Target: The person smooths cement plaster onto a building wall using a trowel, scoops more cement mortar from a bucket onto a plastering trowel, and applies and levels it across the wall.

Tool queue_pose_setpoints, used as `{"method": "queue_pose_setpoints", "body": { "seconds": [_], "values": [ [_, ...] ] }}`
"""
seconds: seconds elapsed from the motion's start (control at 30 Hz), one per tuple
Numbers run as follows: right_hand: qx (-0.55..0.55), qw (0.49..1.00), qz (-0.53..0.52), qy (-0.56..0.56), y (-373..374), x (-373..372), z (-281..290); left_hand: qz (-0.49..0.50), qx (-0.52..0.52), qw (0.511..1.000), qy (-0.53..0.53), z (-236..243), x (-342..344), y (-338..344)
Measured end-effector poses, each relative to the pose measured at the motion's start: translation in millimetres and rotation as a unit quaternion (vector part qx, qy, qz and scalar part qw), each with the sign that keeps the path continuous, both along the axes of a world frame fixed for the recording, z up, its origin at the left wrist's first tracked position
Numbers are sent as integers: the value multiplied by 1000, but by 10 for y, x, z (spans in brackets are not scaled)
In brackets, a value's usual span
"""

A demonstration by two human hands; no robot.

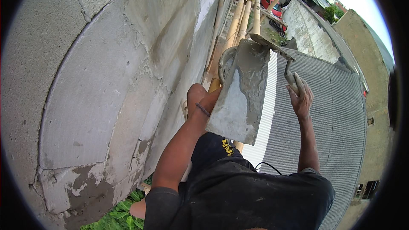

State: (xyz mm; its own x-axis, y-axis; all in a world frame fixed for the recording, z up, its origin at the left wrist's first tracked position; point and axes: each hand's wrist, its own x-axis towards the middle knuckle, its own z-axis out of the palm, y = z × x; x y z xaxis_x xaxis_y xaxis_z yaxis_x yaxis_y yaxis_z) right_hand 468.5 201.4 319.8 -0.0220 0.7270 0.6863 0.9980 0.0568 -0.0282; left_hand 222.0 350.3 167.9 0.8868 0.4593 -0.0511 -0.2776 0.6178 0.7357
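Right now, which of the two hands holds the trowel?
The right hand, gripping the trowel by its handle; the left hand is partly hidden behind the mortar-smeared board.

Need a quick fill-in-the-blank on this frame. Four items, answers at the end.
1. The right hand holds a ____ by its handle, near the far end of the mortar-smeared board.
2. The person wears a beaded ____ just behind the left hand.
3. The block wall stands on the person's ____ side.
4. The car near the far end of the bamboo poles is coloured ____.

Missing words: trowel; bracelet; left; red.
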Motion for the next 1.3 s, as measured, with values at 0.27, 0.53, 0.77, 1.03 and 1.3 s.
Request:
{"method": "queue_pose_setpoints", "body": {
  "seconds": [0.27,0.53,0.77,1.03,1.3],
  "values": [
    [-28,988,42,-148,-64,355,222,-11,-71,997,0,83,-128,-6],
    [-39,995,26,-91,-150,347,15,-16,-128,992,-2,215,-87,-202],
    [-46,991,-4,-127,-199,370,-17,-22,-178,984,-1,349,-93,-291],
    [-72,988,-24,-134,-199,446,-21,-15,-19,994,107,623,-250,-299],
    [-268,960,-78,-2,22,299,-429,95,183,978,12,381,-174,-358]
  ]
}}
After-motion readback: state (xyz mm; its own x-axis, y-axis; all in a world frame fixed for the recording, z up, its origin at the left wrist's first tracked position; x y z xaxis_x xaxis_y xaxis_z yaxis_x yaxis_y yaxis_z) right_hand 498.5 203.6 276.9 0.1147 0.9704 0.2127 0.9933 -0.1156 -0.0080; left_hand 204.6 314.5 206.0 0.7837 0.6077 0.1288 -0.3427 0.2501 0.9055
